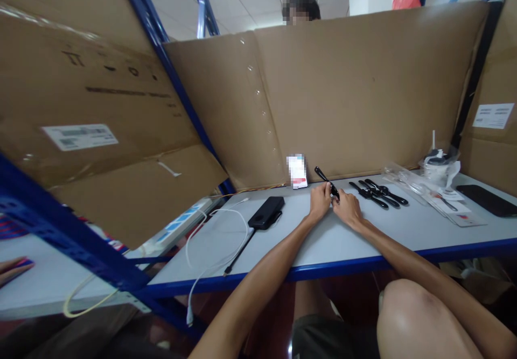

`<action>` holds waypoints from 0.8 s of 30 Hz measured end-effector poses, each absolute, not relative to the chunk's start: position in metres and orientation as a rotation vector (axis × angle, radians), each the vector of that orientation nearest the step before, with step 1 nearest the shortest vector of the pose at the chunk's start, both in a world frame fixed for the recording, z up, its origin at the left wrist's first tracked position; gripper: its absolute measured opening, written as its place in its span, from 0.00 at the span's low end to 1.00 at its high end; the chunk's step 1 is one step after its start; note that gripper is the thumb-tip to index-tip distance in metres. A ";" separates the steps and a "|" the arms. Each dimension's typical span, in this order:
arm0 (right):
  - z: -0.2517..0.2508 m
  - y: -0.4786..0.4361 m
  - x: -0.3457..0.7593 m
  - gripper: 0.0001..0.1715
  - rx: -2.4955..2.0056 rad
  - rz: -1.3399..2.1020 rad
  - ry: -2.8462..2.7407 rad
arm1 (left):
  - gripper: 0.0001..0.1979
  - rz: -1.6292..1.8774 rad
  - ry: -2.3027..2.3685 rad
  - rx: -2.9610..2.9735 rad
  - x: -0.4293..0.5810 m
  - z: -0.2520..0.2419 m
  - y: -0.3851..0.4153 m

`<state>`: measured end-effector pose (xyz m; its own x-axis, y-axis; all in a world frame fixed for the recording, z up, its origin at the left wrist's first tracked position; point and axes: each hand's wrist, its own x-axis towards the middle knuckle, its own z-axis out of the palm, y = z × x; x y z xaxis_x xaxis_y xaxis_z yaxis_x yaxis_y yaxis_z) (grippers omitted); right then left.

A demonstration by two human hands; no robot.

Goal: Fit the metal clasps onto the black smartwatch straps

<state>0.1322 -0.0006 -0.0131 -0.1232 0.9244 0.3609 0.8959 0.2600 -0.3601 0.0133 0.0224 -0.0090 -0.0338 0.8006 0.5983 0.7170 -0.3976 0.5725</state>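
Both hands meet above the middle of the table, closed around a slim glossy black tool (321,174) with a rounded end pointing up and to the left. My left hand (320,200) grips it from the left, and my right hand (347,206) pinches its lower end. Fingers cover much of that lower part, so its exact kind cannot be made out. Just right of my right hand lie several similar black tools (379,193), side by side on the grey tabletop (299,246).
A phone (298,171) leans against the cardboard panel (343,95). Left are a black power bank (266,212), white cable (246,230) and power strip (181,223). Right are plastic packages (440,200), a lidded cup (436,168) and a black case (488,199). A co-worker's hand (14,270) shows far left.
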 end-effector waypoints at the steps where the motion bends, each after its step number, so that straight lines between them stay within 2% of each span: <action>1: -0.013 -0.001 0.132 0.14 -1.637 0.072 -2.032 | 0.22 1.462 1.651 2.090 0.014 -0.009 0.022; 5: -0.012 -0.003 0.132 0.14 -1.600 0.059 -2.053 | 0.21 1.576 1.465 1.709 0.021 -0.010 0.024; 10: -0.012 -0.003 0.134 0.15 -1.644 0.050 -2.037 | 0.16 1.293 1.283 1.357 0.022 -0.005 0.026; 14: -0.012 0.004 0.136 0.16 -1.672 0.152 -1.987 | 0.14 1.363 1.524 1.757 0.022 -0.005 0.022; 17: -0.012 0.008 0.138 0.17 -1.731 0.224 -1.933 | 0.13 1.156 1.695 2.170 0.026 -0.007 0.015; 20: -0.014 0.010 0.138 0.18 -1.740 0.257 -1.936 | 0.14 0.953 1.837 2.317 0.028 -0.004 0.010; 24: -0.016 0.010 0.137 0.18 -1.741 0.262 -1.918 | 0.13 0.964 1.939 2.357 0.020 0.000 0.012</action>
<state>0.1371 0.0099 -0.0156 -0.0278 0.9672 0.2526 0.8640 0.1503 -0.4805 0.0198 0.0117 0.0003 0.0850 0.8737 0.4790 0.9093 -0.2646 0.3212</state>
